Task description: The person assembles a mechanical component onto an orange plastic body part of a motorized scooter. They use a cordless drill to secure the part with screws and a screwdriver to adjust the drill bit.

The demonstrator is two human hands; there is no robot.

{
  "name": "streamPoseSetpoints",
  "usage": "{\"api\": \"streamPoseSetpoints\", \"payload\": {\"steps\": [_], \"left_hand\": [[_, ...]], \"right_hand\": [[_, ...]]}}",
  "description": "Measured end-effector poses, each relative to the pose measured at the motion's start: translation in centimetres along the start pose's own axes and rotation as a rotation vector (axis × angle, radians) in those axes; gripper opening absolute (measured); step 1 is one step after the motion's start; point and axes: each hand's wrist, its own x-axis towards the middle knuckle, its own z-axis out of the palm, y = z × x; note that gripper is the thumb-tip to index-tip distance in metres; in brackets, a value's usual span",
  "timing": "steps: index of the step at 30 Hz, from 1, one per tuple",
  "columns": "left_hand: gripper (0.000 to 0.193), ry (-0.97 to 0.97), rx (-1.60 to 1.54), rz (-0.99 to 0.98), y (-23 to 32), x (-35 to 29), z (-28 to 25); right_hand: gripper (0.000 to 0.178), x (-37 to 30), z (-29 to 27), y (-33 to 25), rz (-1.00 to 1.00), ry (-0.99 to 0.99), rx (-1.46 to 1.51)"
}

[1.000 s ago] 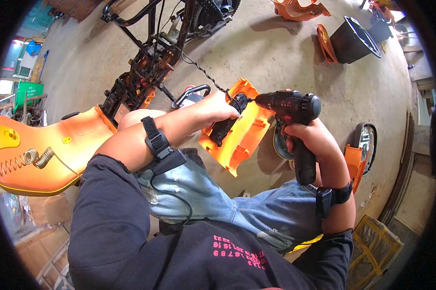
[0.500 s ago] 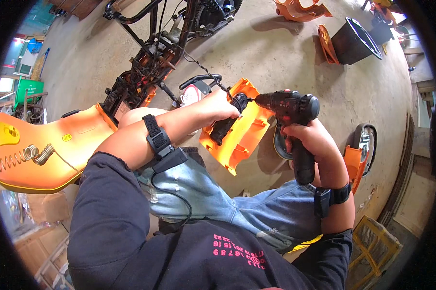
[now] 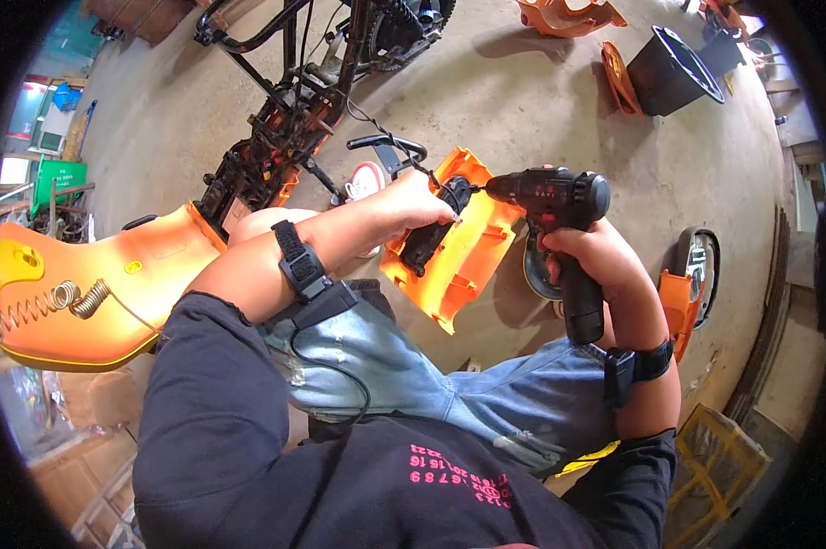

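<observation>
My right hand [image 3: 582, 249] is wrapped round the handle of a black cordless drill [image 3: 559, 197]. The drill points left, its tip at the upper end of a black elongated part [image 3: 428, 240] with a cable. That part lies against the inner side of an orange plastic panel [image 3: 477, 240], which is tilted over my knees. My left hand [image 3: 422, 203] is closed round the black part, its fingertips near the part's middle; some fingers are hidden behind it. Whether the drill's tip touches a screw is too small to tell.
A stripped dark vehicle frame [image 3: 285, 119] stands ahead on the left. An orange body panel [image 3: 102, 284] with a coil spring [image 3: 42, 306] on it lies at left. A black bucket [image 3: 674, 73] and more orange panels [image 3: 573, 18] are on the far right floor.
The drill and my right hand have shifted very slightly to the right, with the tip still at the black part. My left hand keeps its hold.
</observation>
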Motion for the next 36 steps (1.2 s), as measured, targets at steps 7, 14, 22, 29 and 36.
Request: {"api": "streamPoseSetpoints", "payload": {"steps": [7, 14, 22, 29, 36], "left_hand": [[0.042, 0.01, -0.012, -0.021, -0.3, 0.3, 0.0], [0.042, -0.002, -0.002, 0.017, 0.7, -0.9, -0.2], [0.041, 0.004, 0.066, -0.014, 0.4, -0.1, -0.3], [0.041, 0.032, 0.056, -0.057, 1.3, 0.4, 0.2], [0.042, 0.028, 0.102, -0.042, 1.3, 0.8, -0.3]], "right_hand": [[0.039, -0.3, 0.5, -0.5, -0.001, 0.025, -0.003], [0.037, -0.2, 0.1, -0.1, -0.003, 0.016, -0.013], [0.031, -0.1, 0.2, 0.4, 0.007, 0.012, 0.071], [0.042, -0.5, 1.0, 1.1, -0.136, 0.027, -0.001], [0.047, -2.3, 1.7, 0.3, -0.148, 0.094, 0.037]]}}
